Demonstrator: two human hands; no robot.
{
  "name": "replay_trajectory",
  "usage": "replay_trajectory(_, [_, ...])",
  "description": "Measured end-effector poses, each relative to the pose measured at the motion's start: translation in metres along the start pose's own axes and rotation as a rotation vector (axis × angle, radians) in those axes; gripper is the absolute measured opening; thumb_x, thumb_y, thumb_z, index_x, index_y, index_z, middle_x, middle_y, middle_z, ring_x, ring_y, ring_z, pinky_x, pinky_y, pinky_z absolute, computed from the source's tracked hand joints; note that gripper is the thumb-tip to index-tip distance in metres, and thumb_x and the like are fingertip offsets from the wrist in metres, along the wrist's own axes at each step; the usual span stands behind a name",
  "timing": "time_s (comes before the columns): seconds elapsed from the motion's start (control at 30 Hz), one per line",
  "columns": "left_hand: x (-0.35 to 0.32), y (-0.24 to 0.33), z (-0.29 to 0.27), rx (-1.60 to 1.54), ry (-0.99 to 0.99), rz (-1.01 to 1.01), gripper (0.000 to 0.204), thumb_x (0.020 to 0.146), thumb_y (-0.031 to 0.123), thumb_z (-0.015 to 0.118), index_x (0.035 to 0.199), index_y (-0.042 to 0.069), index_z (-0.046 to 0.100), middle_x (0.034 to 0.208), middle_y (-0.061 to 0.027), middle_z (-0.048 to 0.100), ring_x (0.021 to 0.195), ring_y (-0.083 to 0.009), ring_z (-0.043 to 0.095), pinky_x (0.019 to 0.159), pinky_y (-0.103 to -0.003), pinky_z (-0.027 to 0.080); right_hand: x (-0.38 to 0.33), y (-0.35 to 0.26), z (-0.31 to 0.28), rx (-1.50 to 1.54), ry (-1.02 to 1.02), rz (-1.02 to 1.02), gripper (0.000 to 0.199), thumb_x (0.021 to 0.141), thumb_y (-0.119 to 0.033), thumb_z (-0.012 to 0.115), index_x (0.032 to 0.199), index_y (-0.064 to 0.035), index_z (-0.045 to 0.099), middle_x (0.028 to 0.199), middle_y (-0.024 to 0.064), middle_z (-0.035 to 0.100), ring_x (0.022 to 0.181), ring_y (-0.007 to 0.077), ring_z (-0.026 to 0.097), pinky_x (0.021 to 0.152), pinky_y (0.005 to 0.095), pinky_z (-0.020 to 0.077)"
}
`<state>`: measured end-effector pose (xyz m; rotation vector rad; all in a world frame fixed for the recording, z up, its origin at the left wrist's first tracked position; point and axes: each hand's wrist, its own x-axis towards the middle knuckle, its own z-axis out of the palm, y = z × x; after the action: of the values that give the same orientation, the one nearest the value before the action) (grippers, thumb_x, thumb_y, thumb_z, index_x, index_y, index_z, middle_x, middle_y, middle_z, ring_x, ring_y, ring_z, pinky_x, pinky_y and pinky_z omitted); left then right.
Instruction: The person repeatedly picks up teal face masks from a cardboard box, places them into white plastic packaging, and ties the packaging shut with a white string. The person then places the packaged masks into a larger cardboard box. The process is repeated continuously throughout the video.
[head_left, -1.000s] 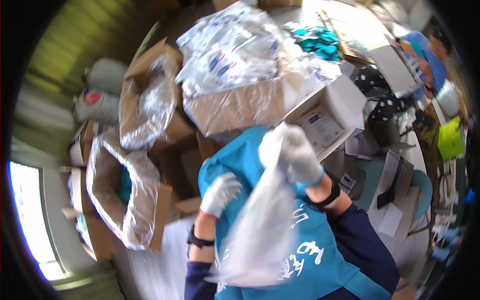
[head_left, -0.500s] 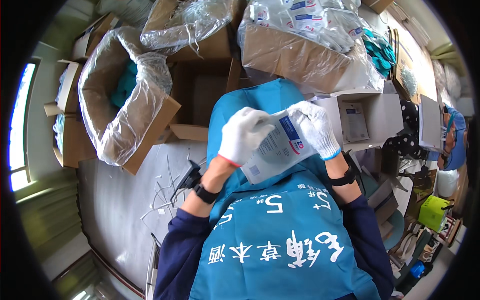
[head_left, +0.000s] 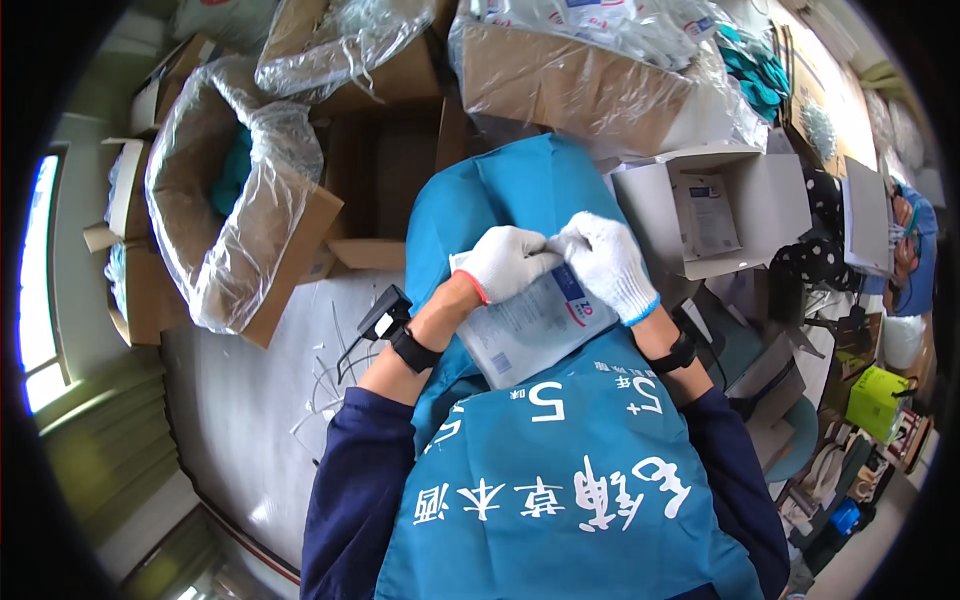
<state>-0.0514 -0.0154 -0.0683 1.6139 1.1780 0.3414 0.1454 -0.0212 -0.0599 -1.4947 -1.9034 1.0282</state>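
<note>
My left hand (head_left: 508,264), in a white knit glove with a red cuff, pinches the upper edge of a flat, translucent plastic packet (head_left: 525,335) with blue and red print. Close beside it, my right hand (head_left: 610,268), gloved in white with a blue cuff, is closed on the same edge. The fingertips of both hands nearly meet there. Tilted over my lap, the packet lies against the teal apron (head_left: 560,450). My fingers hide part of its upper edge.
To the right, an open white carton (head_left: 770,200) holds similar packets (head_left: 712,222). A plastic-lined carton (head_left: 300,235) with teal fabric stands left. Behind my knees are an open brown carton (head_left: 452,135) and a large carton (head_left: 570,85) of packets. White strips (head_left: 318,395) litter the floor.
The packet has come down nearer my lap. My left hand has moved from the packet's left side along its upper edge, so the two hands are now closer together.
</note>
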Motion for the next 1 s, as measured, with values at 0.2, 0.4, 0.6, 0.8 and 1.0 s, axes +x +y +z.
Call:
replay_trajectory(0.2, [0.001, 0.012, 0.014, 0.548, 0.34, 0.487, 0.015, 0.086, 0.017, 0.068, 0.075, 0.007, 0.064, 0.067, -0.0118, 0.06, 0.063, -0.0326, 0.062, 0.056, -0.043, 0.048, 0.003, 0.015, 0.009, 0.023, 0.112, 0.098, 0.03, 0.086, -0.031, 0.073, 0.076, -0.004, 0.064, 0.074, 0.0193, 0.065, 0.072, 0.0402, 0.064, 0.061, 0.0436, 0.0475])
replay_trajectory(0.4, [-0.035, 0.045, 0.03, 0.808, 0.271, 0.979, 0.009, 0.077, 0.015, 0.072, 0.084, 0.013, 0.067, 0.075, -0.0002, 0.059, 0.07, -0.0178, 0.06, 0.058, -0.034, 0.047, 0.017, 0.026, 0.024, -0.136, 0.073, 0.086, 0.03, 0.087, -0.034, 0.068, 0.078, -0.0062, 0.066, 0.077, 0.0206, 0.065, 0.074, 0.0426, 0.063, 0.064, 0.05, 0.0468])
replay_trajectory(0.6, [-0.078, 0.096, 0.033, 0.511, 0.205, 1.183, 0.015, 0.069, 0.014, 0.077, 0.082, 0.015, 0.07, 0.075, 0.0025, 0.061, 0.06, -0.015, 0.057, 0.052, -0.031, 0.045, 0.027, 0.036, 0.048, -0.326, 0.044, 0.048, 0.03, 0.089, -0.034, 0.066, 0.079, -0.0056, 0.066, 0.078, 0.0222, 0.067, 0.077, 0.0404, 0.066, 0.067, 0.0498, 0.0499])
replay_trajectory(0.8, [-0.057, 0.07, -0.002, 0.216, 0.424, 0.729, 0.018, 0.068, 0.003, 0.071, 0.081, 0.016, 0.076, 0.075, -0.0041, 0.066, 0.068, -0.025, 0.065, 0.063, -0.036, 0.053, 0.024, 0.027, 0.018, 0.141, -0.032, 0.055, 0.011, 0.094, -0.008, 0.064, 0.087, -0.0009, 0.068, 0.071, 0.0088, 0.062, 0.065, 0.0111, 0.057, 0.064, 0.0289, 0.0486])
replay_trajectory(1.0, [-0.009, 0.007, -0.015, 0.374, 0.575, 0.493, 0.019, 0.083, 0.024, 0.077, 0.087, 0.007, 0.071, 0.076, -0.0131, 0.063, 0.072, -0.0333, 0.063, 0.067, -0.038, 0.052, 0.01, -0.008, -0.01, 0.016, 0.021, -0.355, 0.005, 0.083, -0.011, 0.072, 0.084, -0.0056, 0.071, 0.079, 0.0112, 0.067, 0.071, 0.0316, 0.066, 0.064, 0.0364, 0.0523])
